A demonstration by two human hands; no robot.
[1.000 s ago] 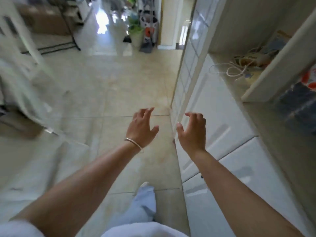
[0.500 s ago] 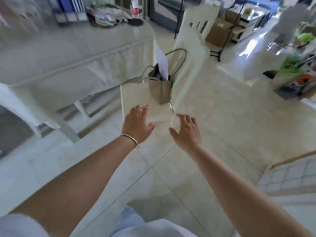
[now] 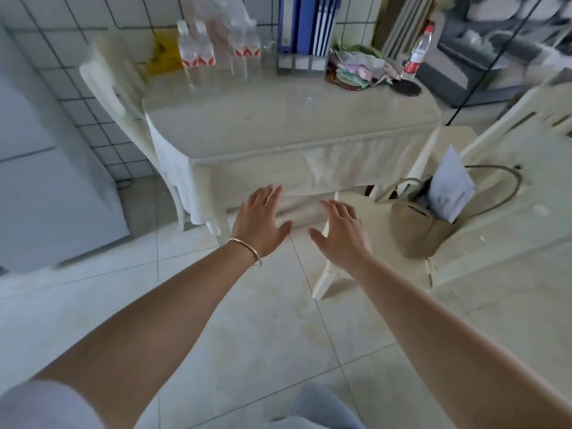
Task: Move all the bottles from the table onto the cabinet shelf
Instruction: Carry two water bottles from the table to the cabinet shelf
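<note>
Several clear water bottles with red-and-white labels (image 3: pixel 198 49) stand in a cluster at the far left of the cream-clothed table (image 3: pixel 278 125). One more bottle with a red cap (image 3: pixel 416 55) stands at the far right of the table. My left hand (image 3: pixel 260 224) and my right hand (image 3: pixel 343 233) are stretched out in front of me, both empty with fingers spread, below and short of the table's near edge. The cabinet shelf is out of sight.
Blue binders (image 3: pixel 306 26) and a pile of crumpled cloth (image 3: pixel 356 69) sit at the back of the table. A cream chair (image 3: pixel 433 236) on the right holds a tan handbag (image 3: pixel 418 224). Another chair (image 3: pixel 117 88) stands left of the table. A white appliance (image 3: pixel 46 181) is at far left.
My view has swung from the cabinet, across the floor, round to the table. Both hands stay empty and spread, now closer to the table's front edge.
</note>
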